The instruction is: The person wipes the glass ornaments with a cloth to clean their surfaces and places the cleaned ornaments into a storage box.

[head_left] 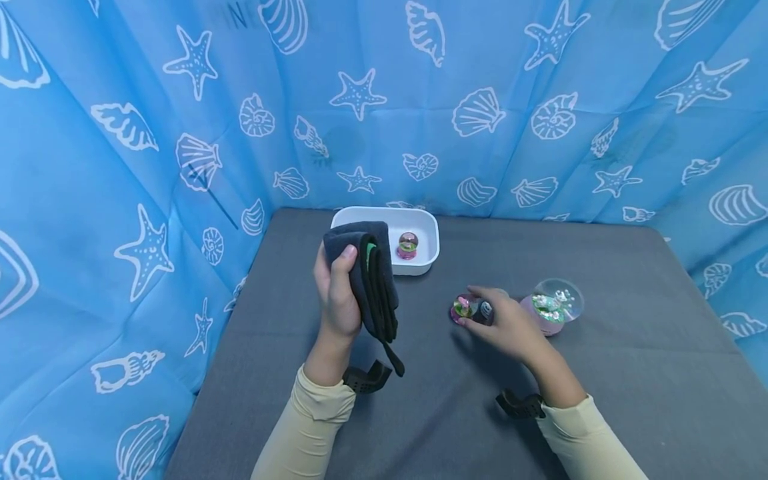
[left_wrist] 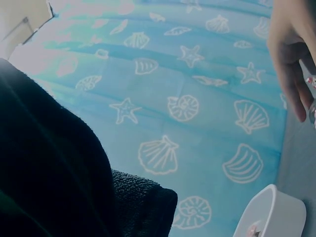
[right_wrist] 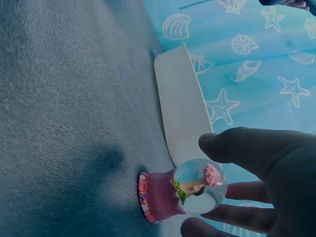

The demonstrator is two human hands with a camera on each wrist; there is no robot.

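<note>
My left hand (head_left: 342,297) grips a folded dark grey towel (head_left: 378,287) with a hanging loop and a bit of green between its folds. In the left wrist view the towel (left_wrist: 143,197) fills the lower left. The fingers of my right hand (head_left: 510,327) curl round the clear dome of a small snow globe (head_left: 462,309) with a pink base. A pink-topped tree shows inside that globe (right_wrist: 185,190) in the right wrist view. Whether its base touches the table, I cannot tell. Just beyond the right hand stands a larger snow globe (head_left: 555,303) with a pale pink base.
A white tray (head_left: 420,269) stands at the back of the grey-covered table (head_left: 630,320), partly behind the towel. Inside it sits another small pink-based snow globe (head_left: 407,245). A blue curtain (head_left: 384,133) with white shells and starfish hangs behind and along the sides.
</note>
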